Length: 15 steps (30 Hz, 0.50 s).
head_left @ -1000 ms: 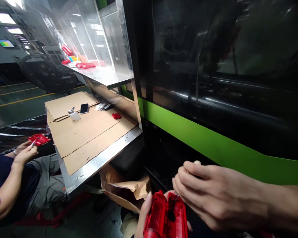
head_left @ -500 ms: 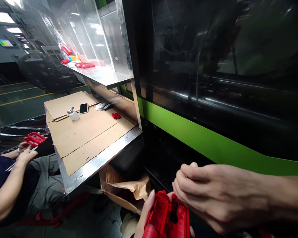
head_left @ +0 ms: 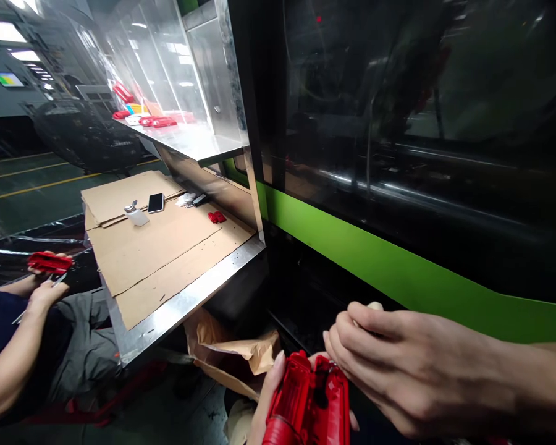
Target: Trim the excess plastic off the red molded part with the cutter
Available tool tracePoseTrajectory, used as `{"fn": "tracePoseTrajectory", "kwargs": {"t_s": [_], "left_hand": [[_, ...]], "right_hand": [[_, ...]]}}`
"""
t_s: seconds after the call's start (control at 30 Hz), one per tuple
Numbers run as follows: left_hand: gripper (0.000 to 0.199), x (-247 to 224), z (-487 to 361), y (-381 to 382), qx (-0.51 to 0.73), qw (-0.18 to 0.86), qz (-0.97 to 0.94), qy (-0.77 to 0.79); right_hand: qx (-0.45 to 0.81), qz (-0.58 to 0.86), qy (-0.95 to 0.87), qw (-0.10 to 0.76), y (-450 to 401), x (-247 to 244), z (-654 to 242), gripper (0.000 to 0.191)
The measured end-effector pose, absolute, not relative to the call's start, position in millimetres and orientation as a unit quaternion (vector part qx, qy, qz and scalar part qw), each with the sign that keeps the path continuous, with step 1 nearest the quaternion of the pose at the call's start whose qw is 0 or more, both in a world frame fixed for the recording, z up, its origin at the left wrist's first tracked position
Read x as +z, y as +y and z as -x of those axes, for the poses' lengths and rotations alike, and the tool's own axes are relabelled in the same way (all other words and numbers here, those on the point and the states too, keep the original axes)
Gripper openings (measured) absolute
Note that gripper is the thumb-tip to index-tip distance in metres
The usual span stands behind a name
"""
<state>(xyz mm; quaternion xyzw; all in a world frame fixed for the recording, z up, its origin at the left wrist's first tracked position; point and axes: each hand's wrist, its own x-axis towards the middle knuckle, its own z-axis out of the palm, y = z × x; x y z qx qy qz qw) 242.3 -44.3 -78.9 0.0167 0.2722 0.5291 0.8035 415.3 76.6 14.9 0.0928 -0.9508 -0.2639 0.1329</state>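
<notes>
Near edge: left hand (head_left: 271, 395) fingers clamped around red housing (head_left: 308, 402); right hand (head_left: 398, 368) fingers curled together on a pale tool handle (head_left: 374, 306), touching housing's top.

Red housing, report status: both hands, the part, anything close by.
Left hand cradles red housing from below. Right hand closed on a pale-handled tool, fingertips at the housing's top edge. Crumpled brown paper just left; co-worker's hands far left, apart.

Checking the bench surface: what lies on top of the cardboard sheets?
On the cardboard lie a phone, a small white bottle and a red part. The cardboard hides the bench top beneath.
</notes>
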Motion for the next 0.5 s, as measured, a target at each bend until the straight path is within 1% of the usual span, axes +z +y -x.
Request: {"fn": "tracePoseTrajectory", "kwargs": {"t_s": [0.07,0.1,0.2,0.27,0.4,0.5], "left_hand": [[0.041,-79.2,-243.8,-43.1,0.521,0.807,-0.014,0.277],[0.042,-79.2,-244.3,-42.9,0.52,0.807,-0.013,0.279],[0.03,-79.2,-244.0,-44.2,0.531,0.798,-0.011,0.286],[0.029,-79.5,-243.2,-45.2,0.538,0.795,-0.01,0.281],[0.05,-81.0,-241.8,-45.4,0.482,0.855,-0.041,0.185],[0.057,-82.5,-240.8,-45.4,0.447,0.882,-0.061,0.137]], "right_hand": [[-0.266,-0.09,-0.951,0.128,75.5,15.0,-414.6,0.025],[-0.266,-0.089,-0.951,0.126,74.7,15.3,-414.1,0.024],[-0.266,-0.09,-0.953,0.114,72.3,16.5,-412.2,0.024],[-0.267,-0.092,-0.953,0.105,71.4,17.4,-410.8,0.027],[-0.262,-0.097,-0.955,0.095,72.6,19.3,-408.1,0.027],[-0.233,-0.101,-0.962,0.094,75.7,19.2,-407.3,0.029]]}}
